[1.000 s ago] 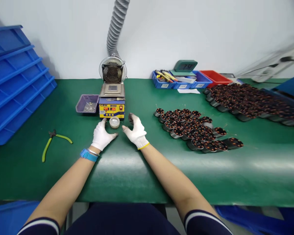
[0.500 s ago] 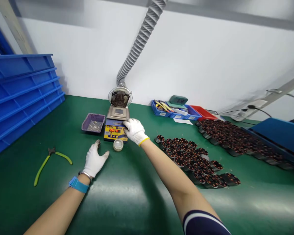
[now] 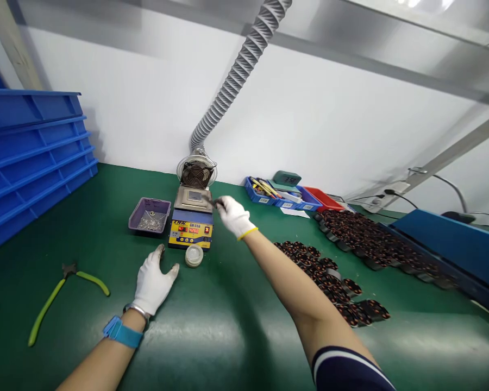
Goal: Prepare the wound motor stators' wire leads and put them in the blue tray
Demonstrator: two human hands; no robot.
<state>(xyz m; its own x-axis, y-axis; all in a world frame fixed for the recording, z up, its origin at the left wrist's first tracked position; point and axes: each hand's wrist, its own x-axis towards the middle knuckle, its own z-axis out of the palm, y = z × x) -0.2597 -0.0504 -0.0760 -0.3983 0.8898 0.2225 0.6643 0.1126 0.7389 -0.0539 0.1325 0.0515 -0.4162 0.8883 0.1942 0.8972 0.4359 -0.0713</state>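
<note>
My right hand (image 3: 233, 216), in a white glove, is raised at the right edge of the solder pot (image 3: 190, 225). Its fingers are pinched around a thin grey scraper-like piece (image 3: 208, 200), whose tip reaches over the hot metal top; its exact kind is too small to tell. On the bench my left hand (image 3: 154, 282), also gloved, lies with thumb and fingers apart and nothing between them. Close to it stand a small round tub (image 3: 194, 256) and a purple tray (image 3: 133, 221) with tiny metal bits. The pot's red digits are lit.
Green-handled cutters (image 3: 51, 304) lie at the left, below stacked blue crates (image 3: 32, 163). A fan with a duct (image 3: 238, 73) stands behind the pot. Several copper-wound motor cores (image 3: 330, 282) cover the right side, near blue bins (image 3: 283, 202) and a red bin (image 3: 321, 200).
My right hand has lifted from the pot's front panel to its top right edge, bringing the thin grey piece over the metal top. My left hand stays open; the view has shifted slightly.
</note>
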